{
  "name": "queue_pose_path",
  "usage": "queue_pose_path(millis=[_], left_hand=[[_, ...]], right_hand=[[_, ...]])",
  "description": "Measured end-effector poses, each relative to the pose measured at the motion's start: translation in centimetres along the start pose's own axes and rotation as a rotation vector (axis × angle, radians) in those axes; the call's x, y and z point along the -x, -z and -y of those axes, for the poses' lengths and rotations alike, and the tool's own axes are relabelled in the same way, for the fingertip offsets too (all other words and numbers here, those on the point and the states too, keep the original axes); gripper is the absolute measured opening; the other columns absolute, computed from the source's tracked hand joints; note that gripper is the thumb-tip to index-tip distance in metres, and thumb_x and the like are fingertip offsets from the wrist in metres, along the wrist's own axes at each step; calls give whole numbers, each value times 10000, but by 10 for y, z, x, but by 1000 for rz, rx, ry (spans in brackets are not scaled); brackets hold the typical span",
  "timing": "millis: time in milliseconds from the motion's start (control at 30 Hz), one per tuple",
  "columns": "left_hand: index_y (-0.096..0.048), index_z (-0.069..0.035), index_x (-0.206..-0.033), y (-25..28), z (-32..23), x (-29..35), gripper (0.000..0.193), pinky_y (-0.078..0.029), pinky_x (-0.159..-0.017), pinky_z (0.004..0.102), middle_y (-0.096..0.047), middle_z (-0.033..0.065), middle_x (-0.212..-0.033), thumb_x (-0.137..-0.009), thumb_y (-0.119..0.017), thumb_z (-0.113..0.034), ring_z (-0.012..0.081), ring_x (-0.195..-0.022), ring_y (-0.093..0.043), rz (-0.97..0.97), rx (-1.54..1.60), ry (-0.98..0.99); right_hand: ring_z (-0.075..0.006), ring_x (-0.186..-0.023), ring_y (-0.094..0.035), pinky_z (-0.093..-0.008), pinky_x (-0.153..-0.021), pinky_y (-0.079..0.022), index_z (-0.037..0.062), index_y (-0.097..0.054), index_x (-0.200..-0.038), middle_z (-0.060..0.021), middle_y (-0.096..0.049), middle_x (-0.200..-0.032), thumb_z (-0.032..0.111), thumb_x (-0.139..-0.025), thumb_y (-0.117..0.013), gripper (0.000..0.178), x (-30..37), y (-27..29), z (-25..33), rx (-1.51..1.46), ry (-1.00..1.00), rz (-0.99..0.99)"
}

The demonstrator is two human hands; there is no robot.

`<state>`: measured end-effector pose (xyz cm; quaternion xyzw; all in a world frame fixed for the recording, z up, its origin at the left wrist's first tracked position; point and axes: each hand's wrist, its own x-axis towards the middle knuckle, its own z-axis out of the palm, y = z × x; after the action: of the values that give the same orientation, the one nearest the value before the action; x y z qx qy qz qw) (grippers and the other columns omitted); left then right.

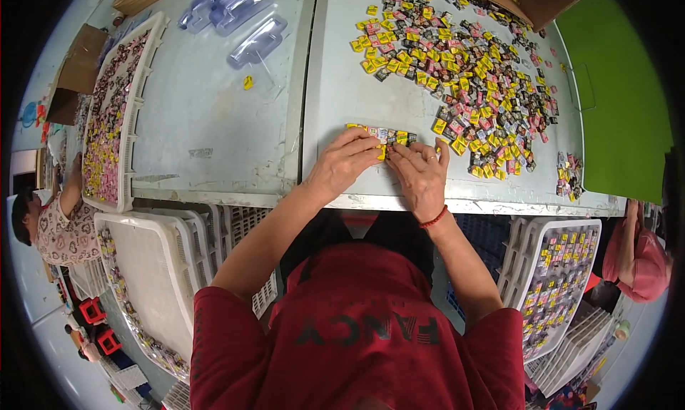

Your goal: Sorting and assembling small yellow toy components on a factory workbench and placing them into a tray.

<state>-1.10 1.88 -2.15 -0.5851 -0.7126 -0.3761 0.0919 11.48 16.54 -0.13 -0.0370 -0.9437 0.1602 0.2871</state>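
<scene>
A short row of small flat packets (391,135) in yellow, pink, black and white lies on the pale table near its front edge. My left hand (341,165) covers the row's left end, its fingers bent and closed on the packets. From the other side my right hand (421,176), with a red bracelet at the wrist, presses its fingers and thumb together on the right part of the row. The fingertips of both hands nearly meet at a yellow packet (382,152). My fingers hide part of the row. Just beyond my right hand begins a wide loose heap of similar packets (485,89).
Clear moulded plastic trays (257,43) lie at the far left, near a single yellow packet (248,83). White crates (135,118) with packets flank the table. A cardboard box (560,3) and green panel (617,96) stand right. Co-workers (61,228) are on both sides.
</scene>
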Motion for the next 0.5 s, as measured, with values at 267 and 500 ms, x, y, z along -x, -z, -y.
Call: queue_pose_path(millis=[267, 500], left_hand=[[-547, 9, -1212, 12, -32, 9, 620, -414, -985, 420, -495, 104, -1301, -673, -756, -215, 347, -1257, -398, 178, -175, 72], [-367, -7, -1372, 24, -35, 10, 758, -295, -1064, 458, -415, 152, -1393, -756, -713, -282, 381, -1315, -319, 286, -42, 175]], right_hand=[[-234, -1076, -518, -481, -1018, -309, 65, -630, -1146, -26, -598, -1211, 133, -772, -692, 384, 12, 1, 16, 110, -40, 105], [-282, -1108, -494, -481, -1000, -336, 37, -588, -1193, -81, -553, -1248, 101, -757, -698, 455, 13, 3, 16, 35, -54, 118]])
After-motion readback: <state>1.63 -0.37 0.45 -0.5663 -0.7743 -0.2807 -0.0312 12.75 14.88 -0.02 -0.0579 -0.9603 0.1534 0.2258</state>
